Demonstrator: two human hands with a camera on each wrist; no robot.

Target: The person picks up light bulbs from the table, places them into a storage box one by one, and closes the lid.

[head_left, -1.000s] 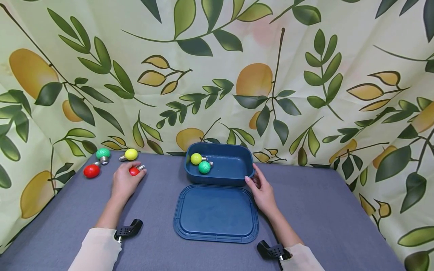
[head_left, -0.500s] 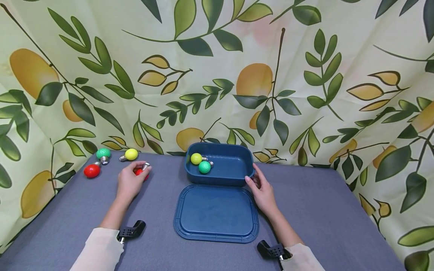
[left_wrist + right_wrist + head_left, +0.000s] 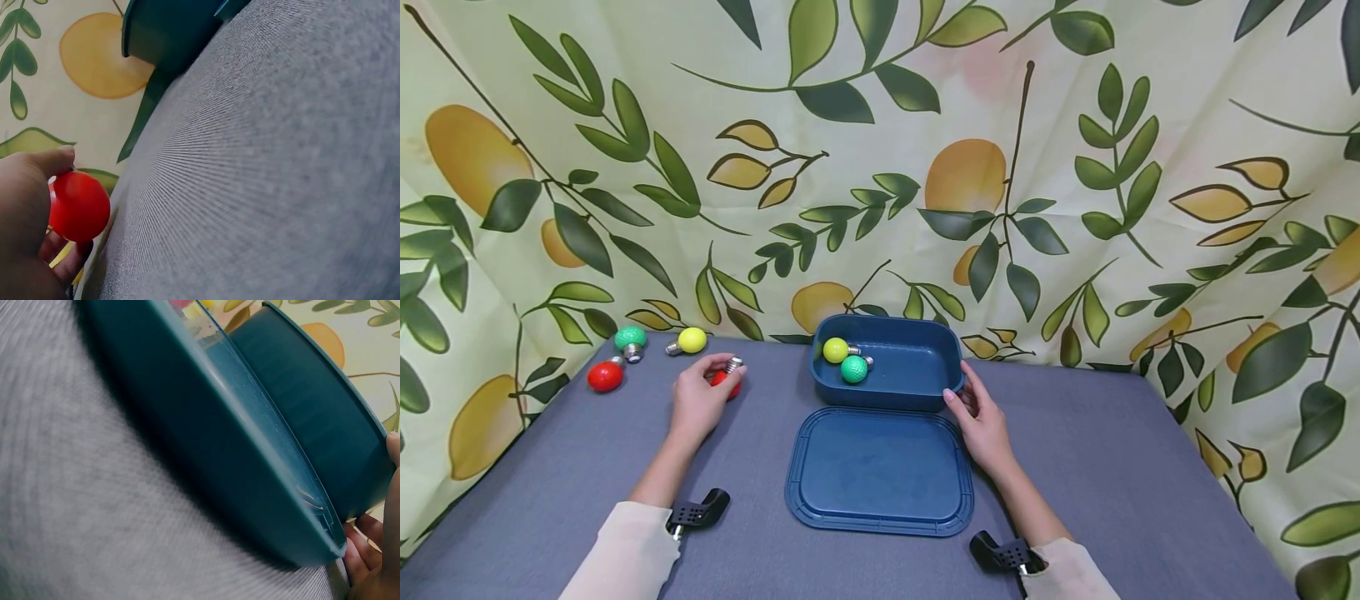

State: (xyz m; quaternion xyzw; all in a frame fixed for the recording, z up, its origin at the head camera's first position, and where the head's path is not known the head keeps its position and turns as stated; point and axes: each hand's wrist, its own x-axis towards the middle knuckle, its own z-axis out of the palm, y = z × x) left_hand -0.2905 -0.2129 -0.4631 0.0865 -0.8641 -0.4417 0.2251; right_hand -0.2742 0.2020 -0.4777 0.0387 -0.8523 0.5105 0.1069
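Observation:
My left hand [image 3: 697, 400] pinches a red light bulb [image 3: 727, 383] by its round part, with the metal screw base pointing up. In the left wrist view the same red bulb [image 3: 79, 206] sits between thumb and fingers, above the grey cloth. At the right end of the blue box [image 3: 910, 398] my right hand [image 3: 985, 429] holds the corner, thumb on the front wall and fingers round the side. Inside the box lie a yellow bulb [image 3: 834, 350] and a green bulb [image 3: 853, 369]. The blue lid [image 3: 880, 471] lies flat in front of the box.
At the back left of the grey cloth-covered table [image 3: 1075, 500] lie a green bulb [image 3: 630, 337], a red bulb [image 3: 605, 377] and another yellow bulb [image 3: 692, 340]. A patterned curtain [image 3: 865, 150] hangs behind the table's back edge.
My left hand has moved to the right with the red bulb, and the bulb's screw base has tipped more upright. The right hand and the box have stayed in place.

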